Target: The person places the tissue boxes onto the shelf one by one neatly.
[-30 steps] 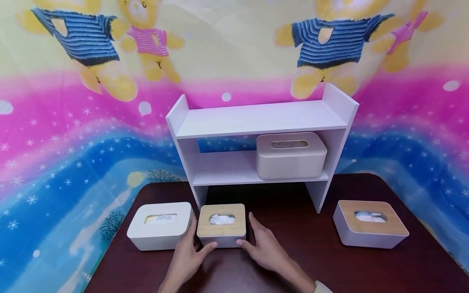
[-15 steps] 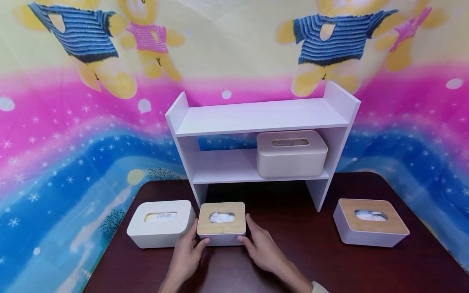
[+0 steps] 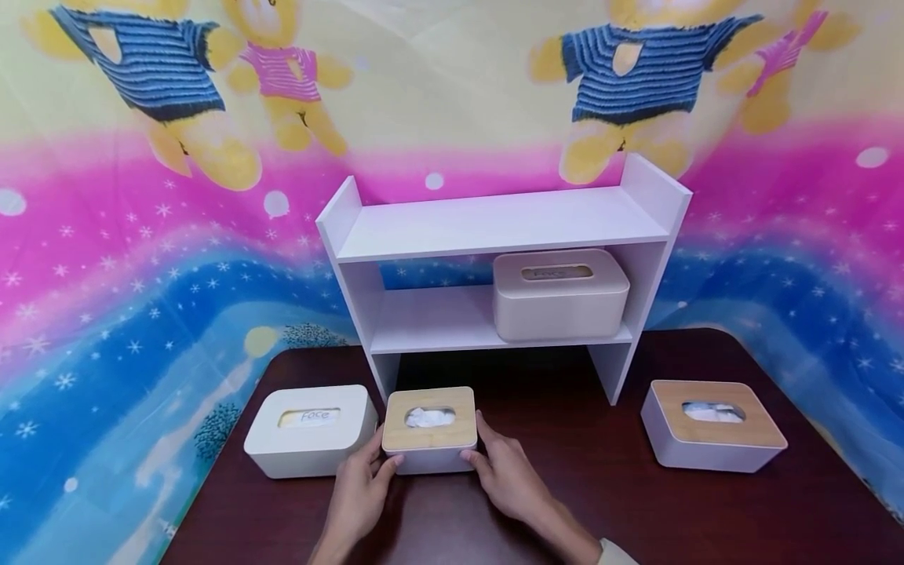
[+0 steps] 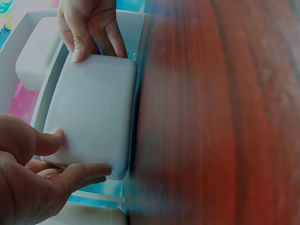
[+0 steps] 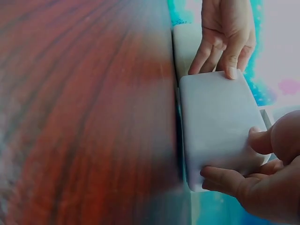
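A small tissue box [image 3: 429,439] with a wooden lid and pale sides sits on the dark table in front of the shelf, white tissue showing in its oval slot. My left hand [image 3: 359,493] grips its left end, thumb at the front corner, fingers along the side. From the right, my right hand [image 3: 514,480] holds the opposite end in the same way. The left wrist view shows the box's plain front face [image 4: 91,110] between both hands. Close beside my left hand stands a larger white tissue box [image 3: 304,446] marked "Face".
A white two-tier shelf [image 3: 508,224] stands behind, a cream tissue box [image 3: 561,314] at the right of its lower tier. Another wooden-lidded tissue box [image 3: 713,451] sits at the right of the table [image 3: 636,510]. A patterned cloth [image 3: 141,314] hangs behind.
My left thumb has drawn back to the box's front left corner, and my right fingers have come in against its side. The small box has shifted slightly right.
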`<state>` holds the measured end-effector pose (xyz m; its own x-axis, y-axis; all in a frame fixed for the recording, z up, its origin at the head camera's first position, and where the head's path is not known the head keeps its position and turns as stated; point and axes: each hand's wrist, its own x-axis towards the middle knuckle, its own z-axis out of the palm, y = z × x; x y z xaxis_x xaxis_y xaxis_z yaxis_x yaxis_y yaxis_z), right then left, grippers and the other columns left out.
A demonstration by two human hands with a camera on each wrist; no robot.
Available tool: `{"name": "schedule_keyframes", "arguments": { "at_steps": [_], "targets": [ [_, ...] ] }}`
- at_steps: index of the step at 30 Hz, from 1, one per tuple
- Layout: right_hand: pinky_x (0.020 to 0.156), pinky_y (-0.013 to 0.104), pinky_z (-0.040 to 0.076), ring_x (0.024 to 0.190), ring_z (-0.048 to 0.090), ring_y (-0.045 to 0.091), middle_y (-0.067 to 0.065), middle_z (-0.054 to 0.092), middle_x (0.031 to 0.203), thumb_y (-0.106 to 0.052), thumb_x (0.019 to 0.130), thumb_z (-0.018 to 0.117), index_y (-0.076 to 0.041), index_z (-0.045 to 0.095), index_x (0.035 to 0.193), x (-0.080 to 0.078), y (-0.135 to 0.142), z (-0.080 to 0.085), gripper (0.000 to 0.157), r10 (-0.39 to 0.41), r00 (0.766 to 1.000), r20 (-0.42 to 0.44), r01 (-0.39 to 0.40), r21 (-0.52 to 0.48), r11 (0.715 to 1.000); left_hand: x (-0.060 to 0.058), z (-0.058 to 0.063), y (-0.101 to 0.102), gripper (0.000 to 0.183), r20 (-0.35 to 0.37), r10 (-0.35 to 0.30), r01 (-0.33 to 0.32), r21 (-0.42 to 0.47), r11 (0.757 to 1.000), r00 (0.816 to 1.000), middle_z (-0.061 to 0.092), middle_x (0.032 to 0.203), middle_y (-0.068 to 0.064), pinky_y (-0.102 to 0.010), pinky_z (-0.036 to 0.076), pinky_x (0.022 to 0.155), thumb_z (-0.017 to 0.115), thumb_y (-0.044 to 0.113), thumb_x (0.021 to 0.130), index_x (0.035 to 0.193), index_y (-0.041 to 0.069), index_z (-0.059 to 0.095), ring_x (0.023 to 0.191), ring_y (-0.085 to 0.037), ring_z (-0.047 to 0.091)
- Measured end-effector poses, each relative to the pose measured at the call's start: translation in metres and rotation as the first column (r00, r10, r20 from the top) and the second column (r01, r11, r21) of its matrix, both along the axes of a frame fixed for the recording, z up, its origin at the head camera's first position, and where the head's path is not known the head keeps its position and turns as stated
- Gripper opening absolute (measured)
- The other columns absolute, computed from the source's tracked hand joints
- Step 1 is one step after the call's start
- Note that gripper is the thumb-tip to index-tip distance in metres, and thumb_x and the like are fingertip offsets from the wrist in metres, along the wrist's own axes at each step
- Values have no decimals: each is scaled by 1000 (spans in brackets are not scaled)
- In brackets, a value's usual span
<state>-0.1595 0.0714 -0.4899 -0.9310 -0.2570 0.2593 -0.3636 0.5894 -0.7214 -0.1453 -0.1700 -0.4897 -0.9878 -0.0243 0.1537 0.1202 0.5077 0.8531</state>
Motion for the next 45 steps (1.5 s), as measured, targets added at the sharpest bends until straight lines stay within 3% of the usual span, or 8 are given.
{"name": "schedule_keyframes", "arguments": {
  "at_steps": [10, 12, 14, 16, 19, 23, 31, 45],
  "targets": [
    [108, 52, 56, 136, 64, 33, 25, 59, 154, -17, 101, 74, 8, 50, 155, 3, 1, 13, 64, -89, 996, -18, 87, -52, 995, 3, 12, 7, 57, -6, 52, -51, 85, 995, 999, 55, 154, -27, -38, 60, 99, 74, 4, 100, 152, -5, 54, 129, -36, 66],
    [105, 49, 59, 125, 70, 26, 23, 60, 153, -19, 101, 74, 6, 51, 155, 4, 2, 17, 63, -104, 994, -15, 104, -51, 993, 4, 15, 9, 56, -8, 68, -66, 110, 992, 998, 55, 154, -25, -36, 59, 98, 75, 3, 99, 151, -5, 55, 129, -33, 65],
    [97, 42, 61, 92, 75, 14, 24, 71, 138, -21, 101, 74, 4, 52, 155, 5, 3, 21, 63, -118, 993, -4, 118, -55, 992, 4, 19, 10, 55, -11, 81, -79, 134, 988, 997, 56, 153, -23, -33, 60, 97, 75, 3, 99, 150, -3, 57, 130, -30, 63],
    [86, 33, 59, 62, 57, 2, 19, 78, 109, -22, 101, 74, 2, 52, 155, 7, 4, 24, 63, -126, 992, 8, 126, -70, 990, 5, 22, 11, 55, -14, 91, -87, 161, 983, 996, 57, 153, -22, -29, 60, 94, 76, 3, 98, 149, -2, 58, 129, -26, 63],
    [70, 23, 51, 46, 32, 0, 1, 59, 74, -23, 101, 75, 0, 52, 156, 8, 7, 31, 64, -133, 991, 24, 134, -108, 985, 6, 29, 13, 53, -27, 105, -99, 174, 980, 994, 61, 149, -19, -21, 62, 87, 78, 5, 97, 147, 0, 61, 122, -20, 68],
    [55, 22, 43, 43, 32, -1, -5, 48, 69, -25, 100, 75, -1, 54, 155, 9, 10, 41, 63, -133, 991, 20, 135, -147, 980, 6, 40, 15, 52, -60, 127, -115, 180, 977, 990, 65, 145, -15, -16, 60, 84, 81, 6, 95, 144, 3, 64, 118, -13, 68],
    [47, 20, 35, 42, 30, 1, -6, 46, 63, -24, 100, 77, -6, 55, 155, 10, 16, 61, 62, -144, 989, 38, 148, -125, 981, 7, 59, 16, 51, -108, 132, -107, 214, 971, 985, 68, 139, -18, -12, 59, 79, 83, 6, 93, 141, 4, 67, 107, -3, 71],
    [44, 22, 35, 40, 30, 1, -3, 59, 69, -23, 99, 78, -8, 58, 153, 6, 19, 88, 59, -138, 989, -54, 130, -128, 983, 4, 83, 15, 48, -153, 180, -152, 178, 972, 972, 74, 133, -13, -14, 60, 68, 85, 10, 92, 138, 9, 71, 83, 5, 71]
  ]
}}
